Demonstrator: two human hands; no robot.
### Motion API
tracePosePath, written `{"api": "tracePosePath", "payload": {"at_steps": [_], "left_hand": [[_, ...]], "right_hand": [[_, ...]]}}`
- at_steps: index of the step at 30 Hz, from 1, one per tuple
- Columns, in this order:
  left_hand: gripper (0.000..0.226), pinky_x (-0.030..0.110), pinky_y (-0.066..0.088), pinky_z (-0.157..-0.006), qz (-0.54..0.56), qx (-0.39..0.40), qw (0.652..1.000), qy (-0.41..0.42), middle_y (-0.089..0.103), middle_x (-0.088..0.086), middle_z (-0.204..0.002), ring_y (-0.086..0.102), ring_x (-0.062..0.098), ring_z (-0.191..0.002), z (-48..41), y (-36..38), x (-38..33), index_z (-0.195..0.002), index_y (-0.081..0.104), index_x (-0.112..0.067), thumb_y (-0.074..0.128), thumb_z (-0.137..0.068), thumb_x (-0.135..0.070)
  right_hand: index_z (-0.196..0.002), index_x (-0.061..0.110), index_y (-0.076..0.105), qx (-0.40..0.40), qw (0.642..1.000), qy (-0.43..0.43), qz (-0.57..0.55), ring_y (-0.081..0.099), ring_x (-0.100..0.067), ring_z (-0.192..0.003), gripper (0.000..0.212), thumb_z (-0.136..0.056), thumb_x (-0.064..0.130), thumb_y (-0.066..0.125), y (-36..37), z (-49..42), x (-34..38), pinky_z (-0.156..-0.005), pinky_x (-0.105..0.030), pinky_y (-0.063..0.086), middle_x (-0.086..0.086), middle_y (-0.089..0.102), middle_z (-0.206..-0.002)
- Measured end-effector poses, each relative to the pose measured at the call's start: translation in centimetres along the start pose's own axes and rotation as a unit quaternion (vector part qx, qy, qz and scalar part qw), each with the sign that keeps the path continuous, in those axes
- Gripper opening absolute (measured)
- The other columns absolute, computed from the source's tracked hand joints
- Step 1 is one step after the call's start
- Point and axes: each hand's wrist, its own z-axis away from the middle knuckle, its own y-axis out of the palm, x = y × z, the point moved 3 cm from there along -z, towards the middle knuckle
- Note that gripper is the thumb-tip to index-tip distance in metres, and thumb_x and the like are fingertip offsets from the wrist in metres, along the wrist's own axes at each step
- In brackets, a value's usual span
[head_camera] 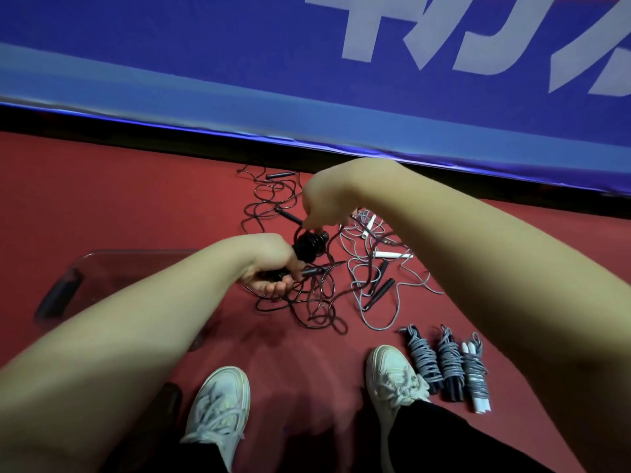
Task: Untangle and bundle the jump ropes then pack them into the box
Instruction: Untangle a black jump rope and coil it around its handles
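My right hand [324, 206] pinched a strand of the black rope [307, 312] between its fingertips, just above the half-wound black bundle [309, 247]. My left hand [269, 271] lay palm up with its fingers curled round the handle end of that bundle, holding it off the floor. The unwound part of the rope trailed down from the bundle into loose loops on the red floor [136, 199]. It lay tangled beside a grey rope [372, 264] with white handles [392, 255]. A pair of black handles [379, 288] lay among the grey loops.

The clear box [136, 251] stood on the floor under my left forearm, its dark grip [59, 295] at the near end. Red floor showed through its wall, but my arm covered so much of it that I could not tell what lay inside. Three wound bundles [450, 363] lay side by side on the floor just beside my right shoe [392, 373], well apart from the box. My left shoe [218, 411] stood nearer the box. A blue banner [239, 63] with white letters ran along the far edge of the floor.
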Motion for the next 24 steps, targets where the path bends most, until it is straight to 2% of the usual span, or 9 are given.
{"api": "tracePosePath", "payload": {"at_steps": [4, 8, 10, 12, 15, 17, 20, 22, 24], "left_hand": [[0.014, 0.011, 0.028, -0.03, 0.077, -0.075, 0.994, 0.03, 0.043, -0.007, -0.037, 0.039, 0.005, -0.028, -0.2, -2.1, 0.1, -0.085, 0.052, -0.013, 0.044, -0.096, -0.015], [0.021, 0.014, 0.028, -0.03, 0.201, -0.096, 0.973, 0.066, 0.042, -0.006, -0.041, 0.038, 0.005, -0.031, 0.1, -4.2, 0.8, -0.087, 0.054, -0.01, 0.042, -0.101, -0.021], [0.021, 0.014, 0.026, -0.029, 0.262, -0.069, 0.959, 0.08, 0.042, -0.005, -0.045, 0.037, 0.004, -0.033, 0.4, -4.7, 1.1, -0.092, 0.055, -0.007, 0.042, -0.101, -0.021], [0.022, 0.012, 0.023, -0.028, 0.335, -0.034, 0.938, 0.086, 0.039, -0.005, -0.047, 0.035, 0.002, -0.034, 0.9, -5.1, 1.4, -0.094, 0.055, -0.006, 0.04, -0.101, -0.02], [0.017, 0.008, 0.02, -0.027, 0.414, 0.019, 0.903, 0.113, 0.038, -0.006, -0.049, 0.034, 0.001, -0.035, 2.1, -5.6, 1.7, -0.096, 0.056, -0.007, 0.043, -0.097, -0.019], [0.019, 0.008, 0.022, -0.027, 0.405, 0.055, 0.901, 0.147, 0.039, -0.006, -0.051, 0.036, 0.001, -0.037, 3.1, -5.3, 1.5, -0.099, 0.057, -0.007, 0.05, -0.086, -0.019], [0.027, 0.008, 0.027, -0.028, 0.382, 0.108, 0.895, 0.203, 0.043, -0.004, -0.053, 0.041, 0.002, -0.04, 4.4, -4.4, 0.4, -0.099, 0.056, -0.006, 0.058, -0.076, -0.02], [0.045, 0.009, 0.03, -0.029, 0.389, 0.162, 0.875, 0.238, 0.045, -0.003, -0.055, 0.044, 0.003, -0.042, 4.8, -3.9, -0.5, -0.098, 0.057, -0.005, 0.082, -0.063, -0.021], [0.064, 0.01, 0.032, -0.029, 0.378, 0.206, 0.866, 0.255, 0.046, -0.003, -0.056, 0.045, 0.003, -0.043, 5.1, -3.5, -1.3, -0.096, 0.058, -0.005, 0.094, -0.046, -0.022]], "right_hand": [[-0.079, 0.011, 0.056, -0.006, 1.0, -0.016, 0.021, 0.052, -0.012, -0.053, 0.03, -0.1, 0.019, 0.036, 1.0, 0.5, 1.5, -0.052, -0.021, 0.038, 0.001, 0.056, -0.055], [-0.101, 0.011, 0.056, 0.007, 0.994, -0.057, -0.094, 0.058, -0.013, -0.066, 0.035, -0.103, 0.032, 0.029, 3.1, 1.7, 0.9, -0.055, -0.016, 0.037, -0.007, 0.071, -0.078], [-0.104, 0.01, 0.056, -0.009, 0.99, -0.076, -0.121, 0.052, -0.013, -0.065, 0.036, -0.103, 0.035, 0.03, 4.2, 2.3, 0.3, -0.052, -0.017, 0.033, 0.002, 0.06, -0.07], [-0.096, 0.016, 0.055, -0.021, 0.982, -0.088, -0.164, 0.044, -0.006, -0.06, 0.029, -0.102, 0.035, 0.034, 5.6, 2.6, -0.9, -0.053, -0.023, 0.032, 0.008, 0.048, -0.067], [-0.079, 0.024, 0.047, -0.051, 0.959, -0.092, -0.264, 0.043, -0.005, -0.057, 0.026, -0.101, 0.033, 0.037, 8.2, 1.8, -3.0, -0.055, -0.016, 0.034, 0.009, 0.046, -0.067], [-0.083, 0.021, 0.047, -0.071, 0.946, -0.077, -0.306, 0.042, -0.005, -0.057, 0.022, -0.101, 0.03, 0.038, 9.9, 1.0, -4.0, -0.056, -0.015, 0.035, 0.009, 0.044, -0.067], [-0.087, 0.022, 0.045, -0.098, 0.915, -0.069, -0.386, 0.045, -0.011, -0.056, 0.016, -0.101, 0.024, 0.037, 12.1, -0.1, -4.6, -0.058, -0.021, 0.039, 0.003, 0.043, -0.066], [-0.084, 0.026, 0.043, -0.127, 0.906, -0.061, -0.4, 0.047, -0.012, -0.055, 0.018, -0.101, 0.022, 0.037, 12.4, -0.5, -4.5, -0.057, -0.022, 0.041, 0.002, 0.044, -0.066], [-0.084, 0.026, 0.044, -0.131, 0.901, -0.061, -0.409, 0.049, -0.011, -0.055, 0.019, -0.101, 0.02, 0.038, 12.4, -0.9, -4.3, -0.057, -0.017, 0.043, 0.003, 0.048, -0.063]]}}
